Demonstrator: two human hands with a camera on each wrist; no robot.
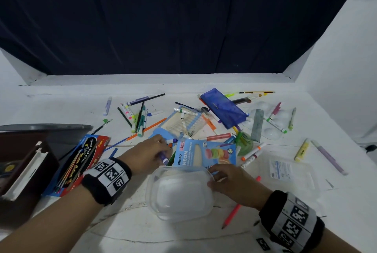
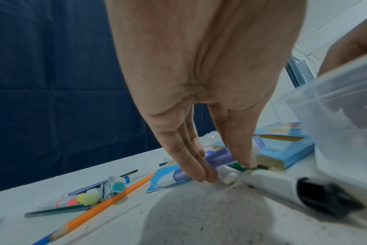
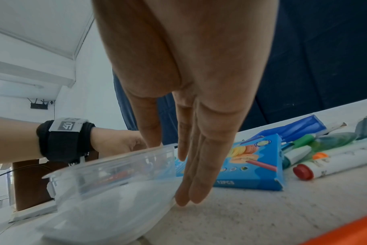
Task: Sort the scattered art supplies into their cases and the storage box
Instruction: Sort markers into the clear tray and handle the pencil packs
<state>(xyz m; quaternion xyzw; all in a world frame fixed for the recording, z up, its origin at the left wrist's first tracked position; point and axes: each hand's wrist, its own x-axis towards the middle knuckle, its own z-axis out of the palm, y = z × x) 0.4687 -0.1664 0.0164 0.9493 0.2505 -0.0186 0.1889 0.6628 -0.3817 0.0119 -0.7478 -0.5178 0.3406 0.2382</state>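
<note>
A clear plastic storage box (image 1: 179, 193) stands near the table's front edge. My right hand (image 1: 212, 177) grips its right rim, thumb inside and fingers straight down the outer wall (image 3: 107, 172). My left hand (image 1: 163, 149) is just beyond the box's far left corner and pinches a purple marker (image 1: 163, 158) between thumb and fingers (image 2: 201, 174). The same marker (image 2: 218, 156) lies low over other markers and a green pencil. A blue neon pencil carton (image 1: 206, 153) lies against the box's far side.
Several loose markers and pencils cover the middle of the table around an open marker case (image 1: 183, 124) and a blue pouch (image 1: 223, 110). A water-colour pack (image 1: 81, 159) and a brown box (image 1: 24, 171) lie at the left. The clear lid (image 1: 289, 171) lies at the right.
</note>
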